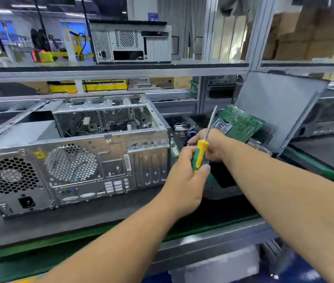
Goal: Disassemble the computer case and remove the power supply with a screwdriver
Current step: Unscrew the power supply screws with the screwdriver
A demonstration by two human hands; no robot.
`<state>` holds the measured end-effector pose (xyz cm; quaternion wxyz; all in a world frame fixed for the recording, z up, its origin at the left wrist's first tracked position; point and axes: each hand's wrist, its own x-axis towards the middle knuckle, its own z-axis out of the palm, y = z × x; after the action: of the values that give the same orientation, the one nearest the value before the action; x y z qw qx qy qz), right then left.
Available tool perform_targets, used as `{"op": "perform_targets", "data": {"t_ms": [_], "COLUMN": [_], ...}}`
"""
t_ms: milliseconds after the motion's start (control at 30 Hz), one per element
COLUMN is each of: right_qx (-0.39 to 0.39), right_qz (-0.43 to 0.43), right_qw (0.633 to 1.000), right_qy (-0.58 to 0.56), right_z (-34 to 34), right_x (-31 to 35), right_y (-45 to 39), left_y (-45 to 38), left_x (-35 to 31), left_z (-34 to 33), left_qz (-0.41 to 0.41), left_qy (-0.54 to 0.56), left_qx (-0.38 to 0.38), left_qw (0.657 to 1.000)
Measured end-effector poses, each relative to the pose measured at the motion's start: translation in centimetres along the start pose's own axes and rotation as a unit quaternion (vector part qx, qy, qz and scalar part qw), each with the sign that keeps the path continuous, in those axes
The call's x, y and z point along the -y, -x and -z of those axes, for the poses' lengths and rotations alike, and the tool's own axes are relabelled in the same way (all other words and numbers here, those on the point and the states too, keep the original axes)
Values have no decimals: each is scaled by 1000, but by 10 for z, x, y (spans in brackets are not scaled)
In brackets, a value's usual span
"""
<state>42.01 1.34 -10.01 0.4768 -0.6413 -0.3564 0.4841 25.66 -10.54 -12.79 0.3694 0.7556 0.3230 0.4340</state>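
The computer case point(76, 160) lies on the dark desk point(101, 217), left of centre, with its rear panel facing the camera and its top side open. The power supply point(13, 180) sits in the case's left rear corner; its honeycomb grille and black mains socket are visible on the rear panel. A round fan grille is just beside it to the right, followed by the port cut-outs and the expansion slot covers.

The left hand point(184, 180) grips the lower part of the screwdriver point(200, 154) handle, fingers curled around the green-and-yellow grip and thumb pressed along its side. The metal shaft points up and slightly right. The right hand point(211, 146) is directly behind the handle's upper end with fingers curled; whether it grips the handle cannot be told. Both hands are to the right of the case, apart from it.

A green circuit board point(241, 123) leans against a grey panel point(280, 107) behind the hands. A second case point(131, 41) stands on the upper shelf point(113, 69).
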Motion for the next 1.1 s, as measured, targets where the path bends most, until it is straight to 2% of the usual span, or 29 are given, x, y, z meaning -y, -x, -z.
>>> {"op": "perform_targets", "data": {"t_ms": [167,267,367,467,633,733,900,1000,1100], "right_qx": [-2,11,28,48,19,8,-69,-95,-59], "right_qz": [28,65,50,60,72,96,240,356,459], "right_qw": [994,985,991,992,995,995,968,930,886], "right_qy": [104,158,118,98,66,-2,-7,18,26], "right_z": [-3,-2,-2,0,9,13,20,13,-7], "right_x": [-14,-20,-26,-29,-29,-29,-38,-38,-21], "right_y": [-46,-69,-84,-95,-97,-98,-75,-48,-4], "left_y": [-16,-15,-15,-17,-15,-12,17,49,78], "left_x": [23,30,31,32,32,28,19,21,26], "left_z": [-8,-9,-13,-14,-16,-19,-2,43,105], "left_qz": [37,27,16,32,13,17,-43,-50,-18], "left_qy": [3,-4,-31,-6,-27,-24,-72,-117,-176], "left_qx": [-68,-76,-80,-79,-91,-81,-112,-210,-342], "left_qw": [997,997,996,996,995,996,990,969,923]}}
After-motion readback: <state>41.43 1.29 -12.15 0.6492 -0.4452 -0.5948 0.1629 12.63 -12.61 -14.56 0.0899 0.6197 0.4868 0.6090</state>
